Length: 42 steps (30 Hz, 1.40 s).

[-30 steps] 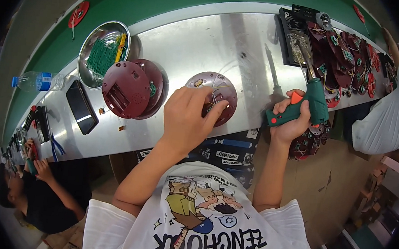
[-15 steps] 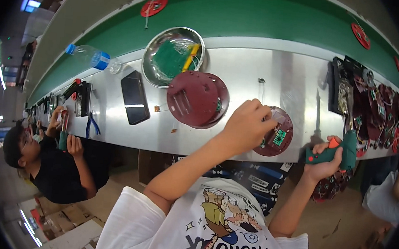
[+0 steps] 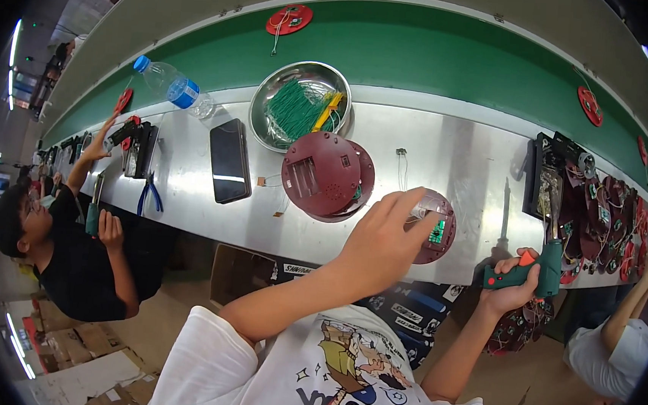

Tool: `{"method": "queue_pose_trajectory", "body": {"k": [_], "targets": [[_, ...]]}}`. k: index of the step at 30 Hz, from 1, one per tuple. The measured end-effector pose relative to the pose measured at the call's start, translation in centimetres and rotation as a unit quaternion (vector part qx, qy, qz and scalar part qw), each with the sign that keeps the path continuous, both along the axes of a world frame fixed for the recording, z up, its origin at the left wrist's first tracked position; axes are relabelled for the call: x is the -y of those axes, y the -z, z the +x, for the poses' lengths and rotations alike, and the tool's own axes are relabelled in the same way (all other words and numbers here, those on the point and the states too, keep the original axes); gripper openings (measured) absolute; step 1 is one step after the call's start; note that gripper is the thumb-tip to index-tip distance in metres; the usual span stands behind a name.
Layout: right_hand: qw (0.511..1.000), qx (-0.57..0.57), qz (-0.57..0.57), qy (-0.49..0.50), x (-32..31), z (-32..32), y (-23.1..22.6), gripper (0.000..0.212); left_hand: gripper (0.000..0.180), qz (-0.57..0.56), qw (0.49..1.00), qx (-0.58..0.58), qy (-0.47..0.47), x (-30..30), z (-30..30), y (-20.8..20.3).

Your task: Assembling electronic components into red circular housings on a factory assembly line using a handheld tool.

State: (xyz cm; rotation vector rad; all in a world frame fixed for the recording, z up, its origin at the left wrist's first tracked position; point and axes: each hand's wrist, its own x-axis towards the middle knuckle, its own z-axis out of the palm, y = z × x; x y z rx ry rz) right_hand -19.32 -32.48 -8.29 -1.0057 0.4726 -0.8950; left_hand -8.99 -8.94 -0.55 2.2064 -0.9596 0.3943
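Observation:
My left hand [image 3: 385, 242] is over a round maroon casing [image 3: 442, 250] with a small green circuit board [image 3: 437, 230] in it. Thumb and fingers are bent together in a pinch at the casing's left side; what they hold, if anything, is hidden. My right hand [image 3: 511, 289] is wrapped round the grip of a green soldering gun [image 3: 549, 275] with an orange trigger. Its metal shaft points up, away from me, to the right of the casing. Left of my left hand, two more maroon casings [image 3: 322, 176] lie stacked, the upper one showing a rectangular opening.
A metal bowl [image 3: 298, 143] with green wires and a yellow bundle stands behind the stack. Leftward are a black phone [image 3: 230, 161], a plastic bottle [image 3: 170, 84] and blue pliers [image 3: 149, 196]. A black tool stand [image 3: 543, 174] and piled casings [image 3: 604, 217] sit at right. A co-worker [image 3: 69, 251] sits at left.
My left hand's fingers have come further over the casing, covering more of it. The soldering gun stays in my right hand. The co-worker at left has reached an arm forward. The whole view has shifted slightly.

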Motion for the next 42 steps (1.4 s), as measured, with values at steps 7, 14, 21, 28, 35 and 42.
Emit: {"method": "queue_pose_trajectory", "body": {"k": [7,14,21,28,35,42], "targets": [[1.000,-0.019,-0.006,0.010,-0.9,0.5,-1.5,0.034,0.009,0.056,0.987,0.038,-0.149,-5.1,10.4,-3.7],[1.000,0.001,0.006,-0.013,-0.9,-0.1,-1.2,0.032,0.017,0.274,0.922,-0.176,-0.208,-8.4,18.8,-0.2],[1.000,-0.011,0.005,-0.002,-1.0,0.0,-1.3,0.032,0.017,0.216,0.939,-0.171,-0.204,-10.4,21.4,1.9],[1.000,-0.008,-0.001,-0.011,-0.7,-0.2,-1.0,0.032,0.018,-0.016,0.964,-0.217,-0.155,-11.7,21.7,2.3],[1.000,-0.002,0.000,-0.020,-0.5,-0.2,-0.7,0.032,0.012,-0.195,0.917,-0.337,-0.088,-11.4,21.5,1.4],[1.000,-0.005,0.002,-0.025,-0.6,-0.1,-0.8,0.032,0.010,-0.194,0.923,-0.320,-0.090,-11.5,21.3,1.1]]}}
